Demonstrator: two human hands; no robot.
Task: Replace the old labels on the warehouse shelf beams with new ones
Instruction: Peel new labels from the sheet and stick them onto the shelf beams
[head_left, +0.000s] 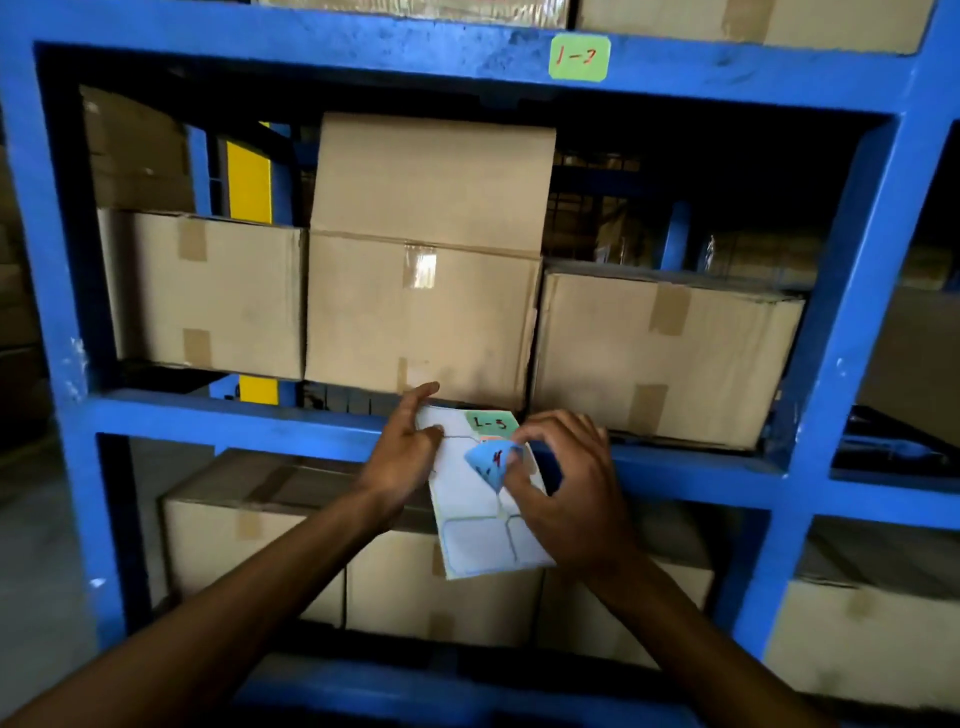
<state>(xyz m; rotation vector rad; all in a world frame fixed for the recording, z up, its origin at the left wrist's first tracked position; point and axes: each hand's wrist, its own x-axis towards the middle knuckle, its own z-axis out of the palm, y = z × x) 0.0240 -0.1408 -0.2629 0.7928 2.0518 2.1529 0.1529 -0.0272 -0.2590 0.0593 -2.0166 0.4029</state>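
- Blue-painted steel warehouse shelf rack (49, 260), chipped paint, brown cardboard boxes (421, 312) taped shut on the middle level, more boxes on the level below.
- Upper blue beam (311, 36): green rounded paper label (579, 57) stuck on, red handwriting reading roughly "1-2".
- Middle blue beam (234, 421): both hands in front of it, right of centre, just under the middle box.
- Left hand (402, 452): gripping the upper left edge of a white label backing sheet (478, 540), thumb on the front face, index finger extended up along the top edge, other fingers behind.
- Sheet held tilted, top against the beam, bottom hanging in front of the lower boxes; mostly empty outlined cells.
- Green label with dark writing "L-5" or similar (491, 423) at the sheet's top right; small strip of an orange label just below it, mostly hidden.
- Right hand (566, 483): fingertips pinching a light blue label with red and dark marks (488, 465), curled and folded over, held at the sheet's face.
- Cannot tell whether the blue label is partly stuck to the sheet or fully free.
- Yellow upright post (249, 182) visible behind the boxes on the left.
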